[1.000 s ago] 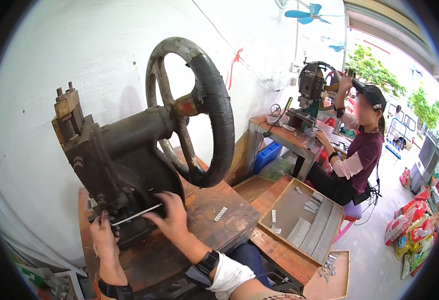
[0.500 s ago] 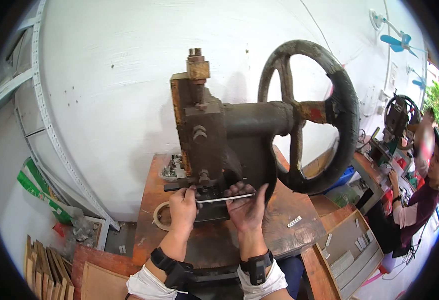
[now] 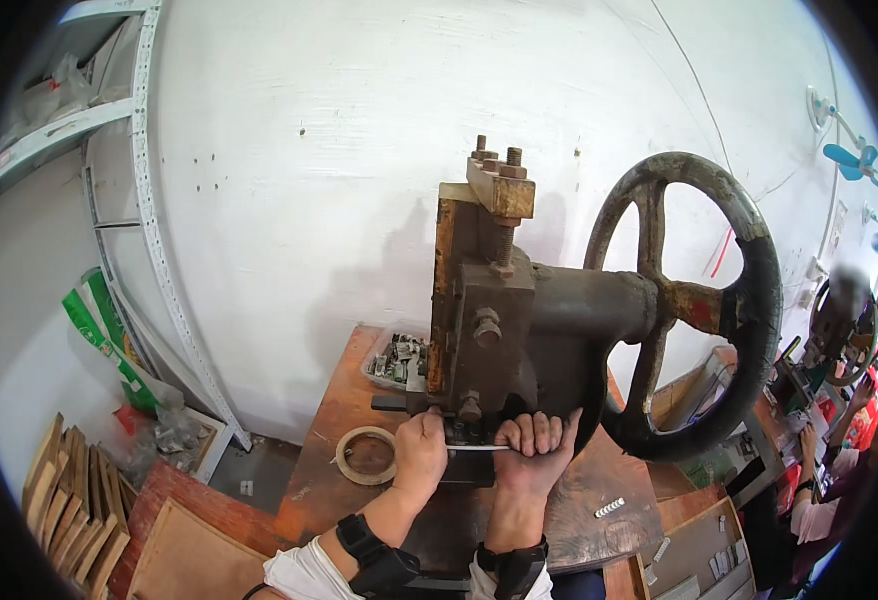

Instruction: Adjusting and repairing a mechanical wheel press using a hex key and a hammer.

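A thin pale metal strip (image 3: 476, 448) lies level between my hands, at the foot of a dark iron hand press (image 3: 495, 325). My left hand (image 3: 422, 452) is closed on the strip's left end. At the other end, the curled fingers of my right hand (image 3: 537, 455) grip it, thumb raised along the press frame. The strip's middle shows in the gap between the hands, just in front of the press's tooling; its ends are hidden by my fingers. Above right stands the press's large handwheel (image 3: 759, 330), which neither hand touches.
On the wooden table are a tape ring (image 3: 367, 480), a clear tray of small metal parts (image 3: 391, 360) and a short ridged white strip (image 3: 610, 508). A wooden box (image 3: 694, 560) with strips stands lower right. Wooden boards (image 3: 69, 490) lean lower left. Another person (image 3: 809, 500) works far right.
My right hand was open with the strip lying across its fingers; its fingers have now curled over it. The whole view has shifted, so the press appears further right and lower.
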`<state>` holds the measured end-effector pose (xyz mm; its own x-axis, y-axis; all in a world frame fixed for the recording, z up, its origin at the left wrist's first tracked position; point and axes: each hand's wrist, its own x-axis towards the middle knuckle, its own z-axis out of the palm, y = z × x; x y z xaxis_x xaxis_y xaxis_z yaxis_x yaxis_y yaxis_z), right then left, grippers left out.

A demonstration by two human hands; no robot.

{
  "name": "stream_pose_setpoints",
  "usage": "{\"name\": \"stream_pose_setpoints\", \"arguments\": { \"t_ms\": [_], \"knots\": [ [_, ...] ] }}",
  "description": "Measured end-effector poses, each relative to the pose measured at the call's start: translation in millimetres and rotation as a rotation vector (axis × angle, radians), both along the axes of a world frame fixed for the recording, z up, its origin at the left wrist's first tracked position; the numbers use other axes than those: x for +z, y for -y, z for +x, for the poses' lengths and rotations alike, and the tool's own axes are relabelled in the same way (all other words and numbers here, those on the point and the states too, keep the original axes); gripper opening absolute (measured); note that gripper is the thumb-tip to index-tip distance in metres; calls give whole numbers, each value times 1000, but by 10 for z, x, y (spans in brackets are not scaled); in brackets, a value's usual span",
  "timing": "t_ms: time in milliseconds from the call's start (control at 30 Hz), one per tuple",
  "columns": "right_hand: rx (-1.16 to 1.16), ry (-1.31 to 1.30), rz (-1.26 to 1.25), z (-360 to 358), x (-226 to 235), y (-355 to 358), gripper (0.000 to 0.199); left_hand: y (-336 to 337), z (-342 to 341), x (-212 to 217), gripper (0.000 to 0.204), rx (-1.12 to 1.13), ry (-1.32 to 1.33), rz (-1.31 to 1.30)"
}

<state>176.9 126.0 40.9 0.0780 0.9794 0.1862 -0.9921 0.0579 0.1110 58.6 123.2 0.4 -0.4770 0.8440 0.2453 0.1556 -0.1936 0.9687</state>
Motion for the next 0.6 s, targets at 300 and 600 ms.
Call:
{"name": "stream_pose_setpoints", "arguments": {
  "t_ms": [300,600],
  "knots": [
    [3,106,-147,48,17,-37,55,38,-10,110,38,-116,95,-86],
    [-349,357,-347,-32,-11,17,33,326,-102,213,16,122,-905,654]
  ]
}}
